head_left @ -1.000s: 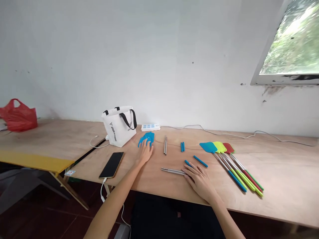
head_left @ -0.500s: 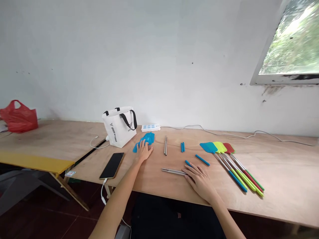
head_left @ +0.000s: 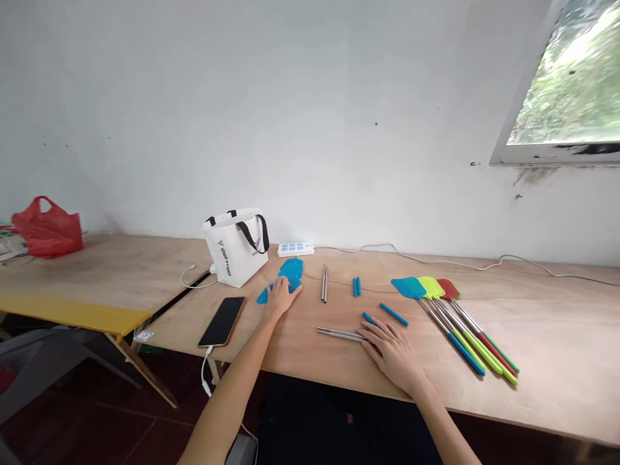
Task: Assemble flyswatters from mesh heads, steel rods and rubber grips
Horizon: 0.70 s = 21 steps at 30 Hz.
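My left hand point(head_left: 281, 297) is bent over a loose pile of flat blue fly swatter heads point(head_left: 292, 266), fingers curled on one of them; its fingertips are partly hidden. To the right, my right hand point(head_left: 393, 358) lies on the table with its fingers stretched out. It covers the ends of two metal rods point(head_left: 339, 333) and part of a blue handle point(head_left: 368, 318). Just beyond its fingers lies another blue handle grip point(head_left: 394, 314). Between the hands are two upright-lying metal rods point(head_left: 324, 284) and two short blue tubes point(head_left: 356, 287).
Several assembled fly swatters point(head_left: 462, 332) in blue, yellow-green, red and green lie fanned at the right. At the left are a phone point(head_left: 221, 321) on a cable and a white tote bag point(head_left: 237, 252). A power strip point(head_left: 296, 249) sits near the wall, and a red plastic bag point(head_left: 51, 229) farther left.
My left fingers have curled in more, and the blue swatter heads beneath have shifted apart. My right hand stays in place. The whole view has moved slightly.
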Motion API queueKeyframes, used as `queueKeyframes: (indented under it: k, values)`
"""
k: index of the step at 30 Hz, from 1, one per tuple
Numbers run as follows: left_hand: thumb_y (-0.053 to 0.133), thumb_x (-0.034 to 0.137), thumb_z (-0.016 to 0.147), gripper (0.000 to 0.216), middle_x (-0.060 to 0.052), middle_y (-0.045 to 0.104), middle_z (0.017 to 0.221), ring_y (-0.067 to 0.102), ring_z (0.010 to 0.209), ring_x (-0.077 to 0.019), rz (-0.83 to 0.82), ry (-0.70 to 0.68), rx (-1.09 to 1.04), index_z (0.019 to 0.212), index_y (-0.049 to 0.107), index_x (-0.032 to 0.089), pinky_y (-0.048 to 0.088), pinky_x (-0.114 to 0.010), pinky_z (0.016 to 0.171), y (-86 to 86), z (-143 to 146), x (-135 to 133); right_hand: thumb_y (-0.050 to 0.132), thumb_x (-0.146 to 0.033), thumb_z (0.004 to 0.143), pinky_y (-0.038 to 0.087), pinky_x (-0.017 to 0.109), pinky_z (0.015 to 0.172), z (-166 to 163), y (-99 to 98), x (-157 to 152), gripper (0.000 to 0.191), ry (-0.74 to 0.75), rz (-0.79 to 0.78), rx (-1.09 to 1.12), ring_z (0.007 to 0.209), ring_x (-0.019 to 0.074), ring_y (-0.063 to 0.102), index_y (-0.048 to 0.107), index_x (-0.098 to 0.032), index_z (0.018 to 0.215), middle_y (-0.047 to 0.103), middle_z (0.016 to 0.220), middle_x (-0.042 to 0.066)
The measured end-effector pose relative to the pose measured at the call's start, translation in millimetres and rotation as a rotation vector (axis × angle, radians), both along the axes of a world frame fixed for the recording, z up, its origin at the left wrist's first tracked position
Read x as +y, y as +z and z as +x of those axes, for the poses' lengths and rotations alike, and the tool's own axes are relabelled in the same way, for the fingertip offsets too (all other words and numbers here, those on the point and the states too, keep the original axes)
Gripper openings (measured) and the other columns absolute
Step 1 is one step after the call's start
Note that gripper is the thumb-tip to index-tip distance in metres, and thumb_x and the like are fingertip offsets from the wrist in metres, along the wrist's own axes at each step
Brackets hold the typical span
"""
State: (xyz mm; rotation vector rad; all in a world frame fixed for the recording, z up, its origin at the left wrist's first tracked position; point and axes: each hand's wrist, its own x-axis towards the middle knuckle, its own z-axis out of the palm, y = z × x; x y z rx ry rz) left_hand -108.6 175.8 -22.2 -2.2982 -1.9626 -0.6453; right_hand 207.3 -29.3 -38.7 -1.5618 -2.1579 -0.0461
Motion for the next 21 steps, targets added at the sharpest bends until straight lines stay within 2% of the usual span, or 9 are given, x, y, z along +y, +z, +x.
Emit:
queueKeyframes:
  k: [3, 6, 10, 13, 16, 21]
  values:
    - [0.046, 0.045, 0.100, 0.033, -0.014, 0.064, 0.121, 0.061, 0.114, -0.0316, 0.000, 0.009, 0.001, 0.120, 0.055, 0.020, 0.041, -0.047, 0.102, 0.8, 1, -6, 0.037, -0.045, 0.105, 0.035, 0.054, 0.117, 0, 1.6, -1, 0.041, -0.006, -0.010, 0.001, 0.146, 0.0263, 0.041, 0.061, -0.038, 0.138, 0.056, 0.149, -0.001]
    - [0.045, 0.038, 0.101, 0.036, -0.016, 0.055, 0.139, 0.054, 0.126, -0.0342, 0.011, 0.006, 0.006, 0.133, 0.051, 0.023, 0.037, -0.051, 0.107, 0.1, 3, -14, 0.037, -0.046, 0.105, 0.035, 0.054, 0.117, 0, 3.1, -1, 0.042, -0.004, -0.017, 0.001, 0.146, 0.0265, 0.041, 0.060, -0.037, 0.139, 0.056, 0.150, 0.000]
    - [0.042, 0.036, 0.102, 0.029, -0.014, 0.046, 0.153, 0.042, 0.140, -0.0366, 0.003, -0.022, 0.009, 0.126, 0.056, 0.026, 0.027, -0.061, 0.114, -3.6, 5, -31, 0.037, -0.046, 0.105, 0.034, 0.054, 0.118, -1, 3.9, -1, 0.043, -0.007, -0.037, 0.000, 0.147, 0.0264, 0.040, 0.061, -0.035, 0.139, 0.055, 0.150, 0.001]
    - [0.043, 0.036, 0.103, 0.023, -0.013, 0.056, 0.144, 0.041, 0.141, -0.0358, -0.015, -0.050, 0.002, 0.119, 0.056, 0.027, 0.028, -0.065, 0.112, -7.3, 4, -51, 0.037, -0.045, 0.105, 0.032, 0.055, 0.120, -2, 4.0, -1, 0.042, -0.011, -0.053, 0.004, 0.147, 0.0260, 0.040, 0.063, -0.033, 0.137, 0.056, 0.149, 0.001]
    - [0.042, 0.034, 0.103, 0.018, -0.012, 0.065, 0.128, 0.050, 0.131, -0.0345, -0.013, -0.057, -0.015, 0.112, 0.056, 0.026, 0.032, -0.065, 0.109, -10.2, -1, -74, 0.037, -0.045, 0.105, 0.031, 0.054, 0.120, -2, 3.4, -1, 0.042, -0.013, -0.046, 0.012, 0.147, 0.0256, 0.040, 0.063, -0.034, 0.136, 0.057, 0.149, 0.000]
    - [0.050, 0.038, 0.099, 0.020, -0.011, 0.064, 0.116, 0.057, 0.117, -0.0342, 0.021, -0.058, -0.063, 0.109, 0.058, 0.023, 0.039, -0.058, 0.104, -8.5, -12, -98, 0.040, -0.044, 0.105, 0.033, 0.054, 0.119, 0, 2.0, 0, 0.040, 0.003, -0.014, 0.022, 0.145, 0.0254, 0.042, 0.063, -0.035, 0.136, 0.058, 0.148, 0.000]
